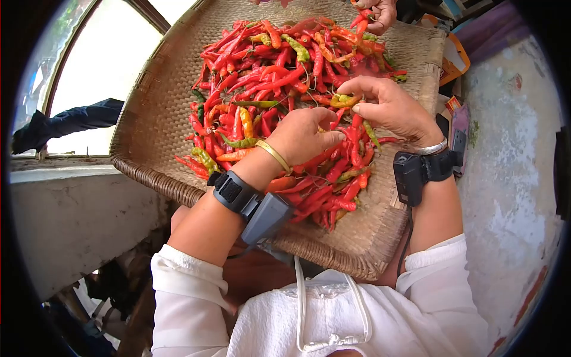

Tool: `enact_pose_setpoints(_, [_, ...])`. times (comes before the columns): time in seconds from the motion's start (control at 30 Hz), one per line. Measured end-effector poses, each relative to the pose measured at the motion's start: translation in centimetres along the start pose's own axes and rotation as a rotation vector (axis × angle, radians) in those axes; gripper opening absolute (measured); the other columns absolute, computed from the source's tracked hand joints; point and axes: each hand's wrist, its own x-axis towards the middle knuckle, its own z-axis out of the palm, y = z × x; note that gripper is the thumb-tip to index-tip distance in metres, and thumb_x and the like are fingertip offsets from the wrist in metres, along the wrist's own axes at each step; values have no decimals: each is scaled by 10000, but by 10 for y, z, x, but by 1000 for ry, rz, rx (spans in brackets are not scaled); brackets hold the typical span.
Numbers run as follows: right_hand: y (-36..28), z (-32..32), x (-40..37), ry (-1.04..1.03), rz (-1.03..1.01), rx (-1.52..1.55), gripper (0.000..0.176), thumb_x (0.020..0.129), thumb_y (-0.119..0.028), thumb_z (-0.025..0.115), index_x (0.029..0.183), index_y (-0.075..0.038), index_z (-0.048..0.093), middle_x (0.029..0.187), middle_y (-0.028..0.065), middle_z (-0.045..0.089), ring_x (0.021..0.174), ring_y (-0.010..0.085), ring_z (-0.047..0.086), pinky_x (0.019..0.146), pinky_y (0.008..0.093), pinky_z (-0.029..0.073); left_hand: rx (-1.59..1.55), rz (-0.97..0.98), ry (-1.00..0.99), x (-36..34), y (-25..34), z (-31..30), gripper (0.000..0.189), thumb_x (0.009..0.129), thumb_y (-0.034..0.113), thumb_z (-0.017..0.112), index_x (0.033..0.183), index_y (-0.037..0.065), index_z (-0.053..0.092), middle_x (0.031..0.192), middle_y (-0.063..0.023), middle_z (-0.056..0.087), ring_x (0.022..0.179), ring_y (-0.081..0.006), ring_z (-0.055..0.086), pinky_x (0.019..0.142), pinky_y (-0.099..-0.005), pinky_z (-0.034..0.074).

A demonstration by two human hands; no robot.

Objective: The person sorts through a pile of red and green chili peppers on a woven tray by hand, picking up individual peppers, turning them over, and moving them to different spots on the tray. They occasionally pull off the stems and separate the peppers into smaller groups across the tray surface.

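Red chili peppers [262, 77], with some yellow, orange and green ones among them, lie heaped in a woven basket [157, 77]. Over the middle of the heap is my left hand [306, 134], its fingers curved, thumb and index finger apart, with nothing visible between them. My right hand [395, 110], to the right of it, has a curved yellow-orange pepper [343, 100] between thumb and index finger. Red peppers lie just below both hands. The undersides of my left fingers are hidden.
At the top edge, another person's hand [380, 15] holds a red pepper. A window [83, 59] and a dark cloth [83, 122] are at the left. The basket's thick woven rim [339, 259] faces my body. A worn wall surface [511, 178] stands at the right.
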Motion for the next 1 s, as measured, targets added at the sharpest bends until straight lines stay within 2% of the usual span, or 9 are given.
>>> enact_pose_setpoints(0.1, [10,7,4,-32,-8,117,318,760,-30,510,1073,12,546,803,3,557,659,41,488,556,190,399,-700,-186,-120,3,8,-9,403,839,207,621,1194,58,501,896,27,562,607,-22,485,518,-169,411])
enact_pose_setpoints(0.3, [9,13,5,20,-75,120,269,774,-57,536,1037,-1,557,797,-10,562,630,39,484,546,190,395,-1064,-276,42,4,12,-6,234,859,182,594,1058,60,575,720,44,546,520,-24,464,463,-163,388])
enact_pose_setpoints(0.4, [16,17,8,32,-118,109,240,790,-87,551,1012,2,569,784,-9,571,618,52,491,541,208,397,-1068,-316,119,4,10,-2,139,869,178,580,953,68,599,650,54,530,503,-24,469,456,-164,381])
enact_pose_setpoints(0.6, [6,22,6,216,-180,-236,173,807,-131,561,844,33,605,669,5,573,604,63,485,544,239,401,-1183,-366,97,4,4,-7,104,860,191,591,853,87,593,612,57,526,514,-25,495,459,-158,376])
enact_pose_setpoints(0.73, [6,18,9,373,-36,139,162,815,-152,575,806,4,618,668,-19,568,580,58,495,518,224,400,-1000,-460,59,5,10,-18,128,846,206,596,815,82,596,610,52,533,522,-25,487,469,-170,378])
enact_pose_setpoints(0.8, [6,13,9,506,3,395,145,825,-162,579,802,-25,618,664,-36,548,554,37,480,495,200,400,-515,-437,-232,7,5,-25,163,827,222,594,773,68,591,620,40,549,526,-25,473,474,-181,379])
enact_pose_setpoints(0.83, [8,7,9,469,16,409,131,829,-165,585,805,-39,612,656,-40,533,529,27,462,478,183,400,-461,-422,-265,5,4,-26,186,827,228,579,761,54,588,628,29,560,528,-26,466,475,-189,378])
enact_pose_setpoints(0.93, [3,8,5,386,54,282,127,833,-153,583,803,-32,610,660,-34,544,508,29,467,455,177,390,-376,-376,-244,3,7,-50,195,840,235,566,769,55,585,627,25,560,524,-29,465,477,-189,381])
enact_pose_setpoints(1.0, [5,9,3,330,64,221,122,835,-148,581,819,-29,605,667,-30,550,508,30,479,444,174,389,-490,-365,-72,8,-1,-70,207,877,236,537,824,44,593,655,22,574,507,-25,444,464,-168,365])
